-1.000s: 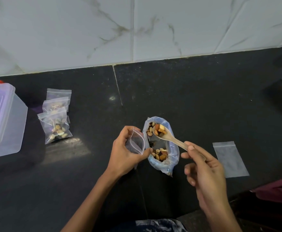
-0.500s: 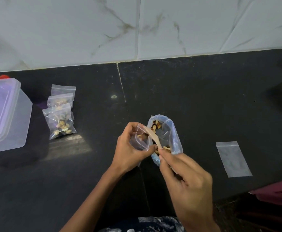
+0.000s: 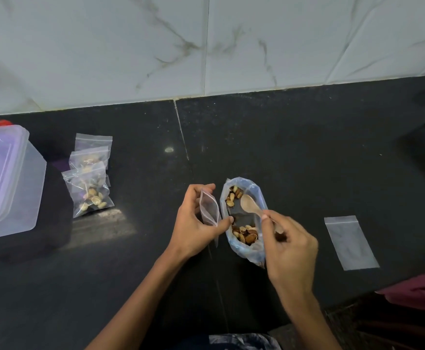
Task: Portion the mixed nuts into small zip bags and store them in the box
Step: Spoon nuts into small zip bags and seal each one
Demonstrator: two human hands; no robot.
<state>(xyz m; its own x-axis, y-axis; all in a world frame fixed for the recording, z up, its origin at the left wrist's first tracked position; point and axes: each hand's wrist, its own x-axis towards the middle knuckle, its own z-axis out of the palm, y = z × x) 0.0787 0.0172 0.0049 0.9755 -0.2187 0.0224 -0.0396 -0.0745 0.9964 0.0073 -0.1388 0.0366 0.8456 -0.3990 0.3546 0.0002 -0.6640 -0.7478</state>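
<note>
So the landmark here is the big blue bag of nuts (image 3: pixel 244 218), sitting open on the dark counter (image 3: pixel 307 160) pretty much dead center. Nuts are piled at its far end and its near end, with a bare patch in the middle.

Left hand (image 3: pixel 193 223) is just left of that bag, grip closed on a small zip bag (image 3: pixel 209 209), thumb on one side and fingers on the other, holding it upright with the mouth open. It's right beside the nut bag's rim; whether they touch, I can't tell. Can't see if there's anything in it either.

Right hand (image 3: pixel 288 246) is at the near-right edge of the nut bag, grip pinching the handle of a little wooden spoon (image 3: pixel 250 204). The spoon's bowl sits over the nut bag, looks empty.

Well to the right of the nut bag there's a flat empty zip bag (image 3: pixel 350 242) lying on the counter. Off to the left, a small stack of filled zip bags (image 3: pixel 90 183) overlapping each other, and further left still the clear plastic box (image 3: pixel 9 183) with its lid on, red clips at the edges. White marble-look tile wall (image 3: pixel 206 46) runs behind everything.
</note>
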